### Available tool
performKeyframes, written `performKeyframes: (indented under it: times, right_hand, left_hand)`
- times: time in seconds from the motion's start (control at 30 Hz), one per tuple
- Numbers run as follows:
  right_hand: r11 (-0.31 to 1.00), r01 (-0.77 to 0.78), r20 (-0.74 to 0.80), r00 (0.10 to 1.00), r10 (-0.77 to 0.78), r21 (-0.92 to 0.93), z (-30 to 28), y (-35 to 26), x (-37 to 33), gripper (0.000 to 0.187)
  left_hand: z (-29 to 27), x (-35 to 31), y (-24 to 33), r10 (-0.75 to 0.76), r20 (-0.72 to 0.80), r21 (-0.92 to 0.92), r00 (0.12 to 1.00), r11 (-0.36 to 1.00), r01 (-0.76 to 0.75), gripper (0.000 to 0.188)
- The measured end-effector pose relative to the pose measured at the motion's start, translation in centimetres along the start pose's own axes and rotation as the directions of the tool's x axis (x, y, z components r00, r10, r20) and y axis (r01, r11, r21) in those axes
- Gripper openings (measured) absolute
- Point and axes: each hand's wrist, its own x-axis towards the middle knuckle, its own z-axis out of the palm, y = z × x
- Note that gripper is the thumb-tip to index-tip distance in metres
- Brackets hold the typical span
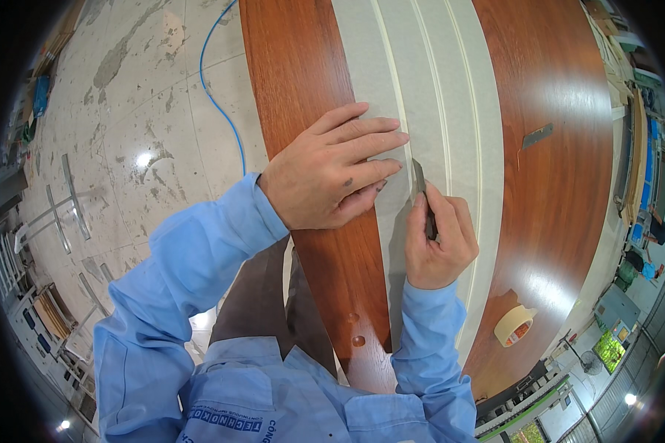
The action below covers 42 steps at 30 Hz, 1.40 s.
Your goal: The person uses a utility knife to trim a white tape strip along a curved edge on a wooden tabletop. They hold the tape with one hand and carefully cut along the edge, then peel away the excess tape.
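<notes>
A glossy reddish-brown wooden panel (561,148) runs away from me, with a wide band of pale masking tape (436,88) laid in strips down its middle. My left hand (329,173) lies flat, fingers spread, pressing on the left edge of the tape. My right hand (437,240) is closed around a small dark knife (421,192), its blade tip touching the tape just beside my left fingertips.
A roll of masking tape (513,325) lies on the panel at lower right. A small grey metal piece (537,135) rests on the wood at right. A blue hose (218,88) crosses the stained concrete floor at left. Workshop benches and machines line the right edge.
</notes>
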Motion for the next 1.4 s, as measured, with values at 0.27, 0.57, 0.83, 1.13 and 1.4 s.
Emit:
performKeyframes:
  times: [0.27, 0.57, 0.83, 1.13, 1.4]
  right_hand:
    - [1.000, -0.010, 0.006, 1.000, 0.010, -0.009, -0.2, -0.1, -0.2, 0.031]
    - [1.000, -0.006, 0.001, 1.000, 0.006, -0.007, -0.4, -0.1, -0.6, 0.030]
    - [1.000, -0.006, 0.019, 1.000, 0.006, -0.031, -0.7, -0.2, -0.9, 0.030]
    - [0.998, -0.065, 0.015, 0.998, 0.065, 0.008, -1.1, -0.4, -1.6, 0.025]
    - [0.998, -0.061, 0.013, 0.998, 0.061, 0.005, -1.4, -0.3, -2.1, 0.026]
  left_hand:
    - [0.1, 0.1, 0.0, 0.013, -0.028, 0.007, 1.000, 1.000, -0.012, 0.030]
    - [0.2, 0.1, 0.0, 0.017, -0.030, 0.006, 0.999, 1.000, -0.017, 0.030]
    - [0.1, 0.1, -0.1, 0.021, -0.027, 0.015, 0.999, 1.000, -0.021, 0.030]
    - [0.1, 0.0, -0.1, 0.021, -0.033, 0.004, 0.999, 1.000, -0.021, 0.030]
    - [0.3, 0.1, -0.1, 0.019, -0.036, 0.010, 0.999, 1.000, -0.019, 0.030]
